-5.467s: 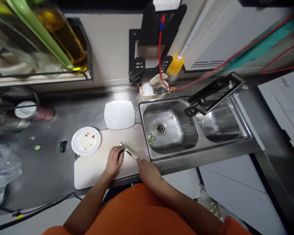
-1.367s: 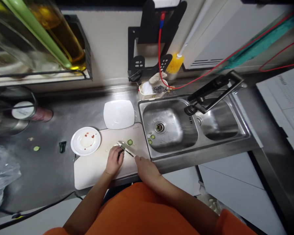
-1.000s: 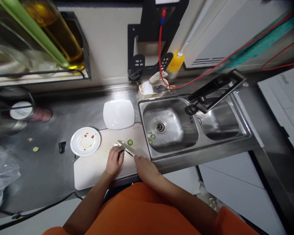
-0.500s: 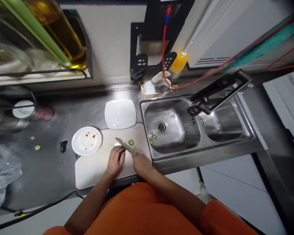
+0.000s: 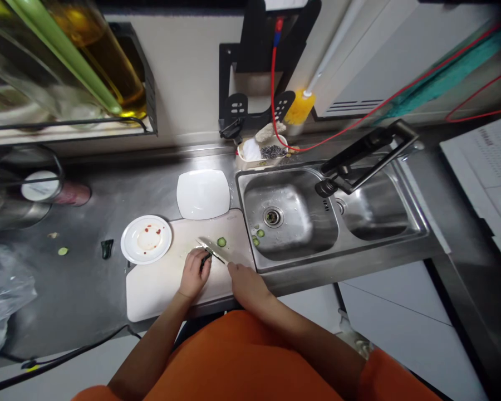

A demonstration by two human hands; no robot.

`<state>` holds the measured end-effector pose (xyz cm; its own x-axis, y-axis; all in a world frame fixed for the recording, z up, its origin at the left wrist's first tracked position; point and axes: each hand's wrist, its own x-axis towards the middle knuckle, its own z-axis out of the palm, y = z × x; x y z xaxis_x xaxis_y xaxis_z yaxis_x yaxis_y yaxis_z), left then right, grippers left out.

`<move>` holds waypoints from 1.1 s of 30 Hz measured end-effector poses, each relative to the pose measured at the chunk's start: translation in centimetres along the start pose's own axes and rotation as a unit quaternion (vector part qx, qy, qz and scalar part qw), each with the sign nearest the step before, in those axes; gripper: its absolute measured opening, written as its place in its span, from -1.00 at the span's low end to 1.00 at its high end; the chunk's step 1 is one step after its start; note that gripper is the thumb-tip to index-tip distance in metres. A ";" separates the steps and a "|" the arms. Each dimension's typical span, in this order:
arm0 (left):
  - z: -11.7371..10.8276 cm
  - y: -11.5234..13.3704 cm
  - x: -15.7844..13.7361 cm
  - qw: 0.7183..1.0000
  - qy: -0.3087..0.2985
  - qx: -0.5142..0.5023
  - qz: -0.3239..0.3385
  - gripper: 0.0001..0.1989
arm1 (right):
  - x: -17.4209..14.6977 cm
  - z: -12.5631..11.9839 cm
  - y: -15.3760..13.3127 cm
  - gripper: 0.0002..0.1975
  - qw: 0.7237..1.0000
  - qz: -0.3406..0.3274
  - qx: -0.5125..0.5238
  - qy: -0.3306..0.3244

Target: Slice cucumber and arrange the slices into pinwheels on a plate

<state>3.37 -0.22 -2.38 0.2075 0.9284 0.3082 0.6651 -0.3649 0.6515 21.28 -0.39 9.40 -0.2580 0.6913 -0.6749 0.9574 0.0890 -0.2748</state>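
On the pale cutting board point(image 5: 154, 292), my left hand point(image 5: 195, 274) is closed over a dark green cucumber piece point(image 5: 206, 259), mostly hidden under the fingers. My right hand point(image 5: 249, 285) grips a knife point(image 5: 214, 249) by its handle, which the fingers cover. The blade points to the upper left and lies close against the cucumber by my left fingertips; whether it is cutting into it I cannot tell. One round cucumber slice point(image 5: 221, 242) rests on the board just beyond the blade.
A round white plate point(image 5: 127, 239) with red scraps overlaps the board's left edge. Behind the board sits a square white plate point(image 5: 203, 194). To the right is a steel sink point(image 5: 292, 245) with a few cucumber slices inside. A dark green cucumber end point(image 5: 107, 249) lies on the left counter.
My right hand and the knife have shifted slightly right and toward me. My left hand stays on the cucumber. The whole view has drifted a little.
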 end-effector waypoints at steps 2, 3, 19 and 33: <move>0.1 0.0 0.0 1.000 0.002 0.002 -0.001 -0.81 | -0.4 0.2 0.0 -0.66 1.000 0.006 -0.002 -0.002; 0.1 0.0 -0.1 1.000 0.003 0.002 -0.001 -0.81 | -0.6 0.2 0.0 -0.66 1.000 0.009 -0.002 -0.004; 0.1 0.0 0.0 1.000 0.011 -0.001 0.007 -0.81 | -0.7 0.4 0.0 -0.66 1.000 0.004 -0.006 -0.008; 0.0 0.0 0.1 1.000 0.003 -0.005 -0.002 -0.81 | 1.5 0.3 -0.8 -0.64 1.000 -0.014 0.004 0.018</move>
<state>3.43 -0.10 -2.33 0.2018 0.9292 0.3097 0.6584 -0.3628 0.6595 20.06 0.32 8.39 -0.2803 0.7134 -0.6423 0.9486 0.1033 -0.2993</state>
